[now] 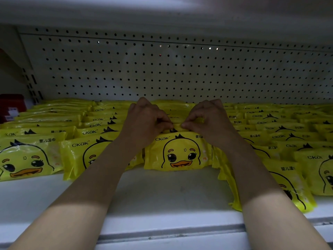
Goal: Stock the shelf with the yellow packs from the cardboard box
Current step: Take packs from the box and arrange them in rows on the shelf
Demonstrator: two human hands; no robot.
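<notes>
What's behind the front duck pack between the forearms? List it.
A row of more yellow packs runs back to the pegboard wall. The left hand and right hand pinch the next one's top edge and hide most of the row.

White perforated back panel [180, 69], slotted upright [29, 82] at left, dark red box [11, 103]

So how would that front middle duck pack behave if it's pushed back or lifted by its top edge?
Probably soft rather than stiff: the film of the front middle pack looks wrinkled and bulging. Its glossy shine suggests a slippery grip. It leans on the row behind, so a nudge could slide or slump it on the smooth shelf.
</notes>
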